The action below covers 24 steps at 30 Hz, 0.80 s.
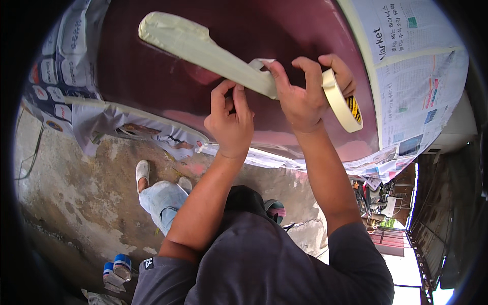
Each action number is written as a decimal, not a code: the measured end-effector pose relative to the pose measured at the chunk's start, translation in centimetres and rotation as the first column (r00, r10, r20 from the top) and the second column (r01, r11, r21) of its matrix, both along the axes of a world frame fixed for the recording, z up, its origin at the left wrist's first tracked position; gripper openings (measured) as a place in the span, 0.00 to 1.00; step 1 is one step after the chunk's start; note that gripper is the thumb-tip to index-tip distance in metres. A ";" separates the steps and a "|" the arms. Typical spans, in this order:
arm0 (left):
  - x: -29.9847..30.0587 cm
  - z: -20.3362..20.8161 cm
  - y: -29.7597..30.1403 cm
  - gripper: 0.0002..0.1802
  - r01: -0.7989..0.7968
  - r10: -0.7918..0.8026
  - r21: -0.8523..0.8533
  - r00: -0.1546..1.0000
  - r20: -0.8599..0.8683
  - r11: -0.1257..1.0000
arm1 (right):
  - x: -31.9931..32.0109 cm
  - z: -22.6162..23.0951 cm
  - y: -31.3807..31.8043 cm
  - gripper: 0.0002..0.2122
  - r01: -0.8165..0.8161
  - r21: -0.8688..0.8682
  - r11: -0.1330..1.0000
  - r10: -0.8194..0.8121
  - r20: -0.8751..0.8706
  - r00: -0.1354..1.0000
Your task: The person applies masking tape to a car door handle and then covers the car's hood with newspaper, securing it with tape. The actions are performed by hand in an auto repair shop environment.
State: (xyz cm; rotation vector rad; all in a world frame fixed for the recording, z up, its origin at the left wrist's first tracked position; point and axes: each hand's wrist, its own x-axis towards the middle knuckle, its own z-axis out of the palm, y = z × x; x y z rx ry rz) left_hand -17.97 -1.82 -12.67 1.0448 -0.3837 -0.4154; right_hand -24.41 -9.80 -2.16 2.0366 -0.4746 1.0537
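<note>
Centrally, taped handle: a long handle (203, 53) wrapped in cream tape slants across the dark red car panel (132, 76), its rounded end at the upper left, its narrower end between the 2 hands.
Left hand: this hand (231, 124) touches the handle's lower edge, fingers curled in, thumb and forefinger tips drawn close together; I cannot tell whether they pinch any tape.
Right hand: this hand (304, 99) is partly open, its thumb at the handle's narrow end, forefinger raised well apart from the thumb, outer fingers hooked through the tape roll.
Tape roll: the cream roll (337, 104) hangs tilted from those fingers, over the panel.
Loose tape: a short pale flap (260, 63) stands up from the handle, beside the right thumb.
Coverings: newspaper (406, 91) lies along the panel's right side, edged with a cream tape strip (364, 38); a printed sheet (66, 61) covers the left side.
Floor: 2 blue cans (122, 264) stand on stained concrete (76, 188), at the lower left; a bucket (274, 209) is near the person's body.
</note>
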 end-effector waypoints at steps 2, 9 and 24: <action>-0.6 -0.3 -0.3 0.07 -0.066 0.066 -0.008 0.998 0.009 0.998 | 0.1 0.0 -0.2 0.18 0.027 0.026 0.999 -0.026 -0.036 0.999; -1.8 -0.9 -1.9 0.08 -0.235 0.236 -0.023 0.972 0.011 0.972 | -0.1 0.6 -0.8 0.17 -0.102 -0.037 0.994 0.096 -0.148 0.984; -4.1 1.3 -0.8 0.10 -0.102 0.060 -0.107 0.940 -0.336 0.989 | -2.2 -1.0 -1.5 0.08 -0.257 0.073 0.964 0.263 -0.086 0.961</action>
